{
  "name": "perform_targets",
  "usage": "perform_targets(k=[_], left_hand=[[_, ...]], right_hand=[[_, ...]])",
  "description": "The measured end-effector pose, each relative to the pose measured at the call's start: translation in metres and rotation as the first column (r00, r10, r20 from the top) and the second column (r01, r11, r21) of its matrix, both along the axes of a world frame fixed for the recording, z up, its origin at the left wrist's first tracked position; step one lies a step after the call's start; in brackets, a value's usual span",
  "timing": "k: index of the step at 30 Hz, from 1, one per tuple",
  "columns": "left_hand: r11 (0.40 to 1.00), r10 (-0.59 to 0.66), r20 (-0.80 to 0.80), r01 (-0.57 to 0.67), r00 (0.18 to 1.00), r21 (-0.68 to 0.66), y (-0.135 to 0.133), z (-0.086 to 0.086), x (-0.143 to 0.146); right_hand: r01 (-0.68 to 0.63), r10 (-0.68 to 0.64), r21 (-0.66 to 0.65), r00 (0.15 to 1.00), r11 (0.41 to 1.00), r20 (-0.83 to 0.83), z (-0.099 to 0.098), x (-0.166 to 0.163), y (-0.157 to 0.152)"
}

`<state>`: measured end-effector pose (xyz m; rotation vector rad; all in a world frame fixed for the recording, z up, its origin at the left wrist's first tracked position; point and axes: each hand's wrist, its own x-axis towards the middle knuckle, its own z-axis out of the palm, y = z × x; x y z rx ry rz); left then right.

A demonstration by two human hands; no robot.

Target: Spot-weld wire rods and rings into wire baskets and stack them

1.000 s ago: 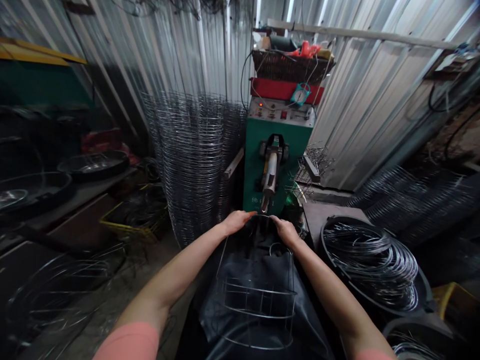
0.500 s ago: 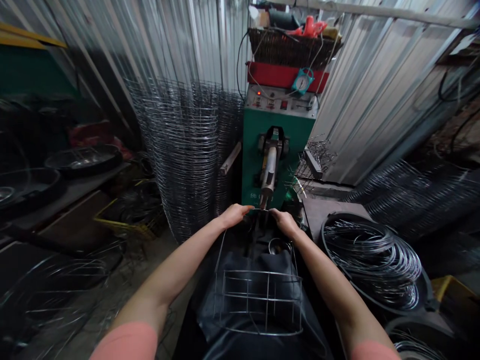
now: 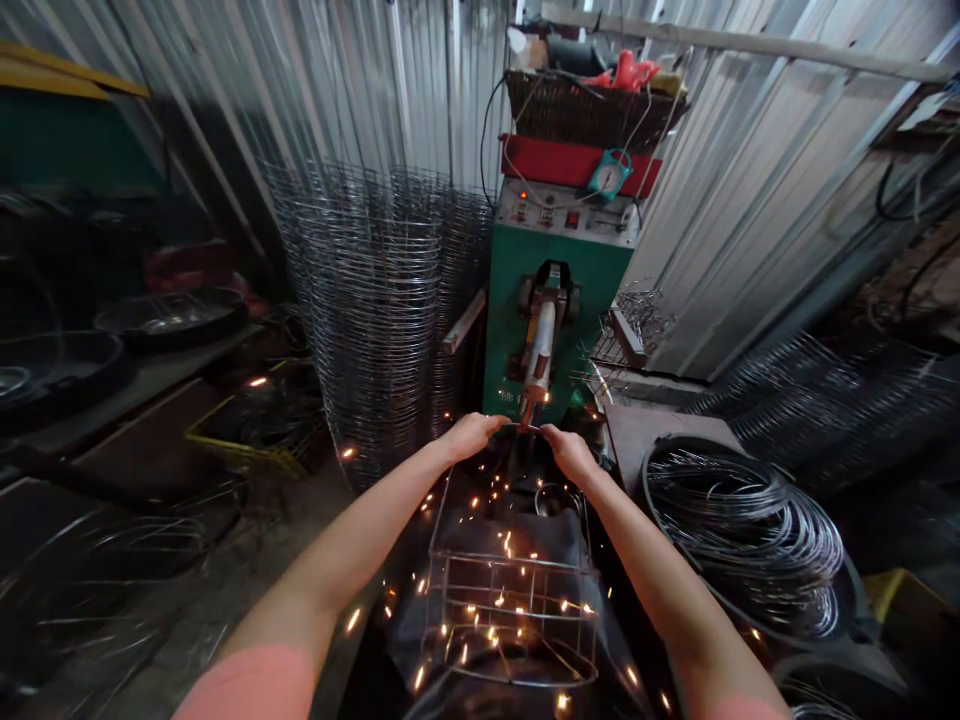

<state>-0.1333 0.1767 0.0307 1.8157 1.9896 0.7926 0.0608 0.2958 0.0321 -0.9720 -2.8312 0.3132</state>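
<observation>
My left hand (image 3: 471,436) and my right hand (image 3: 568,450) both grip the far rim of a wire basket frame (image 3: 510,610) that lies over a dark cloth on my lap. They press the rim under the electrode arm (image 3: 537,360) of a green spot welding machine (image 3: 553,270). Orange sparks fly from the contact point and scatter over the basket and the floor.
A tall stack of wire frames (image 3: 375,310) stands left of the machine. Coils of wire rings lie in a black tub (image 3: 750,530) on the right. Dark round pans (image 3: 169,318) sit on a bench at the left. Corrugated metal walls close the back.
The basket frame has been turned and pressed under the electrode. Sparks now burst from the weld point, where none showed before. Both hands stay on the rim.
</observation>
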Motion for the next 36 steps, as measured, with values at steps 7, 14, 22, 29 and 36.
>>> perform_targets(k=[7,14,22,29,36], left_hand=[[1.0,-0.002,0.007,0.002,1.0,0.012,0.0,-0.001,-0.002],[1.0,-0.021,0.071,0.021,0.997,0.01,0.002,-0.005,-0.006],[0.998,-0.052,0.065,0.05,0.997,0.032,0.005,-0.008,-0.008],[1.0,0.011,-0.033,-0.011,0.999,0.001,0.002,0.004,0.0],[0.951,0.297,0.217,-0.308,0.93,0.021,-0.073,0.015,-0.006]], right_hand=[[0.006,-0.008,-0.034,0.999,0.999,-0.044,-0.002,0.001,-0.001],[0.005,-0.015,-0.087,0.993,0.996,-0.114,-0.007,0.001,0.002],[-0.013,-0.03,-0.179,0.971,0.984,-0.237,-0.015,0.001,0.003],[-0.011,-0.238,-0.48,0.858,0.877,-0.455,-0.022,0.012,0.001],[-0.012,-0.28,-0.549,0.85,0.836,-0.446,-0.03,0.03,-0.001]])
